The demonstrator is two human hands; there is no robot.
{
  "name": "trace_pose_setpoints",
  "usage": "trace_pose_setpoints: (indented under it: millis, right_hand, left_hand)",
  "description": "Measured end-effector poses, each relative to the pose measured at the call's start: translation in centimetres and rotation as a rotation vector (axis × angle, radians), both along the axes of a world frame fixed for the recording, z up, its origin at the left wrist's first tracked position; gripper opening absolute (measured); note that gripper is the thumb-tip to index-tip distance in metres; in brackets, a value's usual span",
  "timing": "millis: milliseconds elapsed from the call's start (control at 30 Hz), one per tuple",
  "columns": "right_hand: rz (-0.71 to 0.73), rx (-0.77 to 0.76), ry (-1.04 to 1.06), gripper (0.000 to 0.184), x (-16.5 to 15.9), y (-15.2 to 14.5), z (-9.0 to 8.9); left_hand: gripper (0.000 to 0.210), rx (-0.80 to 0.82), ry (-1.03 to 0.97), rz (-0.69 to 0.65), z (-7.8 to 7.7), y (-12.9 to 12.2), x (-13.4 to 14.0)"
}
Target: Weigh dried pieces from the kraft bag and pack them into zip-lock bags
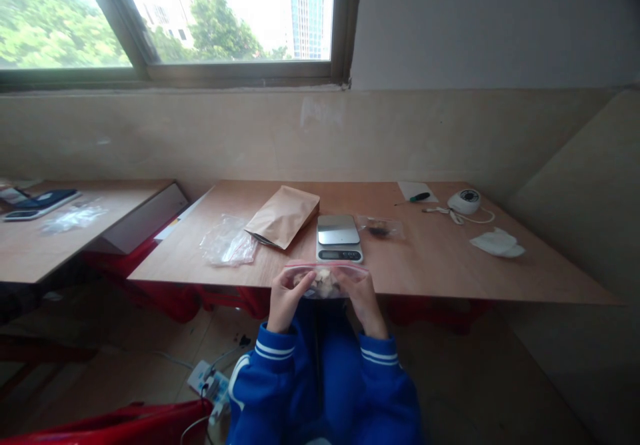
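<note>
Between my two hands is a clear zip bag [325,288] with a reddish seal strip along its top and pale chunky pieces inside. My left hand [290,297] pinches its left side, thumb on the near face. On the right side my right hand [364,296] grips the bag, its fingertips partly hidden. The bag is held at the table's front edge, just in front of a digital kitchen scale [339,232] with a bare metal plate. To the scale's right lies a small clear bag [381,227] with dark and brown bits. A brown kraft pouch [285,215] lies left of the scale.
Empty clear bags [227,242] lie on the table's left. Farther right are a screwdriver [419,198] on paper, a white dome camera [464,201] with its cable, and a crumpled white tissue [497,242]. A power strip [209,385] is on the floor, near a red chair [125,425].
</note>
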State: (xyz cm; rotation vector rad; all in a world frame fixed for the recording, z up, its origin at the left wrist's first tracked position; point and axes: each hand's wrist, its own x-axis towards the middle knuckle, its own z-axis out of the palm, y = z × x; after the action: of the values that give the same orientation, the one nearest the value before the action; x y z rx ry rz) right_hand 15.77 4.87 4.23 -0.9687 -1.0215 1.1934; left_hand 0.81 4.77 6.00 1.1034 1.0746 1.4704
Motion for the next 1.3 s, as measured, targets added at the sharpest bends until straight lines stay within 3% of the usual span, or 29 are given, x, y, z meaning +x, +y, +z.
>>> trace_pose_setpoints:
  millis: [133,367,533,667,767,900,1300]
  right_hand:
    - [-0.031,0.030,-0.034,0.021,-0.3,0.0,0.2]
    - [-0.099,0.116,-0.133,0.022,-0.7,0.1,1.0]
    - [-0.018,0.064,-0.057,0.028,-1.3,0.3,1.6]
    - [0.029,0.050,0.035,0.046,-1.2,0.4,1.7]
    - [0.019,0.061,0.038,0.038,-1.1,0.6,1.4]
    - [-0.029,0.099,0.003,0.033,-1.4,0.7,1.3]
    - [-0.274,0.075,-0.023,0.032,-2.4,0.5,0.9]
  left_hand:
    - [0.026,-0.013,-0.008,0.058,-0.2,0.0,0.4]
    - [0.022,0.064,0.023,0.039,-0.7,0.0,0.1]
    - [0.022,0.079,0.035,0.088,-0.3,-0.1,-0.1]
    - [0.026,0.016,0.012,0.064,0.1,0.0,-0.1]
    - [0.031,0.018,0.005,0.043,0.2,0.2,0.0]
    - [0.028,0.048,0.017,0.034,0.0,0.4,0.6]
    - [0.027,0.015,0.076,0.225,-0.6,0.2,2.4]
